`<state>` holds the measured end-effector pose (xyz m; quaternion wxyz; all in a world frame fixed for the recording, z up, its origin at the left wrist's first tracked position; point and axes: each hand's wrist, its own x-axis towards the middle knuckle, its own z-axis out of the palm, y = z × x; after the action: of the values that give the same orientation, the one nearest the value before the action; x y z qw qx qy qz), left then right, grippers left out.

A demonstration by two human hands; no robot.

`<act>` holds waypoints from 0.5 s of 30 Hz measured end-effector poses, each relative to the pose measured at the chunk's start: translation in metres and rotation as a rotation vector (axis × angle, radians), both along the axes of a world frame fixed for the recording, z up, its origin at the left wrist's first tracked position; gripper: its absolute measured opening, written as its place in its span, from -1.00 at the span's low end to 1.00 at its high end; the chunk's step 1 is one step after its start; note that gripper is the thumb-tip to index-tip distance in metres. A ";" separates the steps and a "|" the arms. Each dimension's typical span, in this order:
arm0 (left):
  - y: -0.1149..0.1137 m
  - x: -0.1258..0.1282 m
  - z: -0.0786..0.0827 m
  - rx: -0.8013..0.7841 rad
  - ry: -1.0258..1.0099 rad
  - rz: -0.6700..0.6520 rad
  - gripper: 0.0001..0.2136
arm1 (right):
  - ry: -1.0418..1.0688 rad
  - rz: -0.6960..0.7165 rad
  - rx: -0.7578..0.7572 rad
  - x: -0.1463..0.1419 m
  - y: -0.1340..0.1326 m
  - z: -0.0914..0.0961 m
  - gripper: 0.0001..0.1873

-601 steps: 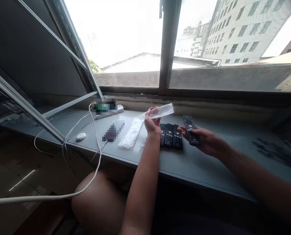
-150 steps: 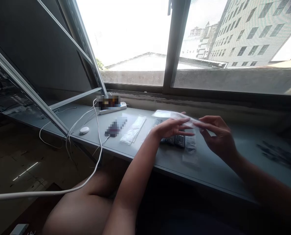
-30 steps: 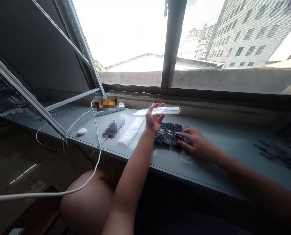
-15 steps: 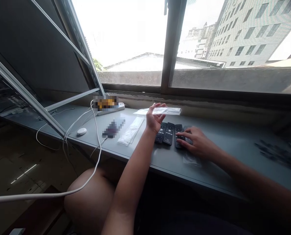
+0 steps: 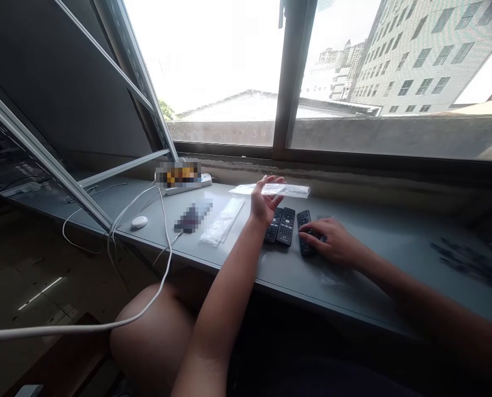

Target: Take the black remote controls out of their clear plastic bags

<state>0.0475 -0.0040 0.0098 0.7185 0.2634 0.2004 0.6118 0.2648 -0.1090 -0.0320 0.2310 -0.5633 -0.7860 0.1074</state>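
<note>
Between the thumb and fingers of my left hand (image 5: 264, 205) is a long clear plastic bag (image 5: 289, 191), raised over the back of the desk. My right hand (image 5: 331, 238) grips a black remote control (image 5: 304, 220) on the desktop, thumb and fingers across its lower half. Just left of it lie two more black remotes side by side: one in full view (image 5: 286, 226), the other (image 5: 272, 227) partly behind my left wrist. Under and beside my right hand is some clear plastic film (image 5: 332, 274), hard to make out.
Flat clear bags (image 5: 223, 221) lie left of my left forearm. Further left are a blurred-out dark object (image 5: 193, 216), a round white puck (image 5: 139, 222), a power strip (image 5: 188, 184) and white cables. A dark bundle (image 5: 469, 262) lies far right. Metal frame posts (image 5: 76, 190) slant at left.
My right hand has moved the remote slightly right and nearer to me, widening the gap to the other two. My left hand and the bag have shifted a little right.
</note>
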 end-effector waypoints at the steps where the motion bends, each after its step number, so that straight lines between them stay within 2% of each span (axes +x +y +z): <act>1: 0.000 0.000 0.000 -0.003 -0.003 -0.004 -0.73 | 0.004 0.000 -0.002 0.000 0.000 0.000 -0.49; 9: -0.001 0.000 0.002 -0.043 -0.036 -0.015 -0.71 | 0.144 -0.037 0.023 -0.002 -0.005 0.006 -0.48; 15: -0.002 -0.001 0.002 -0.047 -0.023 -0.008 -0.72 | 0.433 -0.175 -0.070 0.003 -0.007 0.018 -0.45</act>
<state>0.0470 -0.0056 0.0121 0.7292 0.2403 0.2052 0.6069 0.2674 -0.1160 -0.0136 0.3829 -0.6009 -0.6621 0.2322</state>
